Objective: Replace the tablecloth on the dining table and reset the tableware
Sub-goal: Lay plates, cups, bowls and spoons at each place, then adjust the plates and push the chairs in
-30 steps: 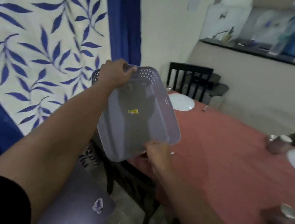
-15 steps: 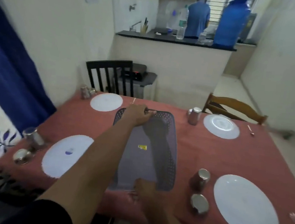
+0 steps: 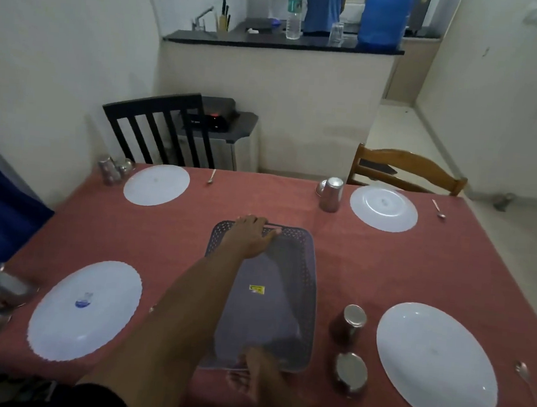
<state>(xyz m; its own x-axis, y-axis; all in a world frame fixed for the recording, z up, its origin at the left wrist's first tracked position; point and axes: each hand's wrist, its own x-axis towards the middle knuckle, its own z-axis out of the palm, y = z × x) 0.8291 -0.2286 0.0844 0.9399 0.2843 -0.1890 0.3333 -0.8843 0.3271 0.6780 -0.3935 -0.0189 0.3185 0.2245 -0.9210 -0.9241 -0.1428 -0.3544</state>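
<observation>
A grey perforated plastic tray with a yellow sticker lies flat in the middle of the dining table, on the red tablecloth. My left hand grips the tray's far rim. My right hand holds its near rim at the table's front edge. White plates stand at the near left, near right, far left and far right. Steel cups and small steel bowls sit beside the plates.
A black chair and a wooden chair stand at the far side. Spoons lie by the far plates and at the right edge. Beyond is a kitchen counter with a bottle, a blue water can and a person.
The tray went from being held up in the air beside the curtain to lying flat on the table's middle. My view swung right onto the table. Both hands stayed on its rims.
</observation>
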